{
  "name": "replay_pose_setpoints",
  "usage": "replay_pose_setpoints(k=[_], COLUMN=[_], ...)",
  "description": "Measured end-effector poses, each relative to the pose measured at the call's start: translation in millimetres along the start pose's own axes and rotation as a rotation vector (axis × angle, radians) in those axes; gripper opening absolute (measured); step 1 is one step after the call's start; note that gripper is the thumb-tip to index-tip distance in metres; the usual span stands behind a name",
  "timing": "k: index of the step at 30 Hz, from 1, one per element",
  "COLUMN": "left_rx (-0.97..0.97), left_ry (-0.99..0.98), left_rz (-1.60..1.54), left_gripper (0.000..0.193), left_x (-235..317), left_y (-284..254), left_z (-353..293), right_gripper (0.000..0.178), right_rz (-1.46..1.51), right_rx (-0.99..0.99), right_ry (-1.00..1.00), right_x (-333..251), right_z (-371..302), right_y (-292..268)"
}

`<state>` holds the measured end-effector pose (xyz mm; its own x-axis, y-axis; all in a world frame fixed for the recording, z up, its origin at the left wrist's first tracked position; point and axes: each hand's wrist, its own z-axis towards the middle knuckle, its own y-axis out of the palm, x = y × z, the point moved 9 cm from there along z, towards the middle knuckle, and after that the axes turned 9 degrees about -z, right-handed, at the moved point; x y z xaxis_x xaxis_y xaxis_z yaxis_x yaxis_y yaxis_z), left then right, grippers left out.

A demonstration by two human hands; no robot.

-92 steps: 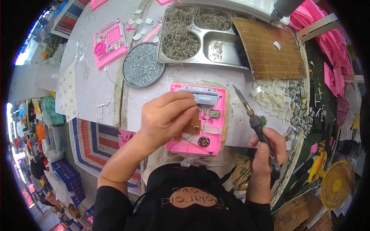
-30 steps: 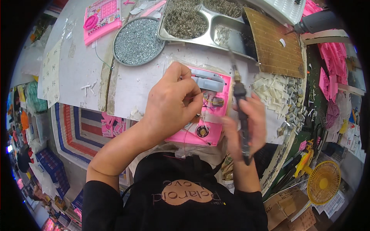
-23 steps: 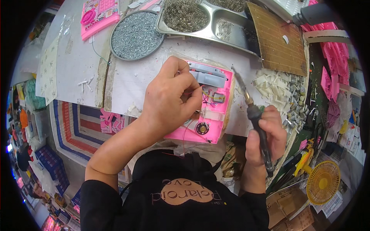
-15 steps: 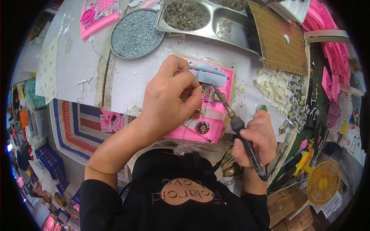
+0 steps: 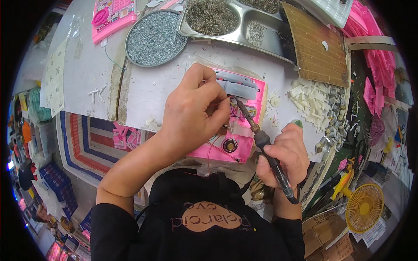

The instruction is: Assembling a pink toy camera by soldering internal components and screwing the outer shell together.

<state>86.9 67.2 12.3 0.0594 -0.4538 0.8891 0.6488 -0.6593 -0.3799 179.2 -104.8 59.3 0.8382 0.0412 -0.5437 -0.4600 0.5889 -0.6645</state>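
Note:
A pink plastic housing [image 5: 201,152] lies on the table in front of me, its inside showing a grey plastic block [image 5: 242,90], a round speaker [image 5: 229,145] and thin coloured wires. Over its left side my left hand [image 5: 196,102] pinches a thin red wire [image 5: 221,101] between thumb and fingertips. In my right hand [image 5: 287,156], fingers wrapped round its dark handle, is a soldering iron [image 5: 263,139]. The iron slants up and left, its tip among the wires just right of my left fingertips. Whether the tip touches the wire I cannot tell.
Beyond the housing stand a round tray of screws [image 5: 156,39] and a metal tray [image 5: 244,32] of springs. White plastic pieces [image 5: 309,102] and small metal cylinders [image 5: 335,108] are heaped at right, near a brown board [image 5: 315,48]. A yellow fan [image 5: 365,208] stands lower right.
My right hand has moved slightly left, bringing the iron's tip closer to my left fingertips. My left hand, still pinching the wire, has shifted a touch to the right.

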Motion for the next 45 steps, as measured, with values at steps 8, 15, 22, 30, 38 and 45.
replay_pose_setpoints(k=[8,15,22,30,38,45], left_rx=[-0.023,0.025,-0.023,0.018,0.047,0.041], left_ry=[-0.035,-0.014,-0.022,-0.008,0.035,0.026], left_rz=[-0.023,0.013,0.036,0.044,0.094,0.106], left_gripper=[0.006,0.011,0.007,0.01,0.012,0.012], left_x=[-0.5,-2.7,-1.2,-0.6,2.8,3.4], left_y=[1.7,2.2,4.8,3.7,1.0,1.8], left_z=[-0.4,-0.4,-0.1,-1.3,-0.4,-0.6], right_gripper=[0.036,0.039,0.036,0.032,0.031,0.031], right_rz=[-0.064,-0.074,0.042,0.085,0.074,0.065], right_rx=[-0.005,-0.021,-0.025,-0.044,-0.057,-0.063], right_ry=[-0.048,-0.128,-0.037,-0.029,-0.063,-0.077], right_x=[-4.3,-1.0,7.8,12.8,13.5,13.1], right_z=[1.8,-3.4,-1.0,5.5,11.1,16.5], right_y=[1.3,1.5,-7.4,-9.9,-8.3,-2.4])
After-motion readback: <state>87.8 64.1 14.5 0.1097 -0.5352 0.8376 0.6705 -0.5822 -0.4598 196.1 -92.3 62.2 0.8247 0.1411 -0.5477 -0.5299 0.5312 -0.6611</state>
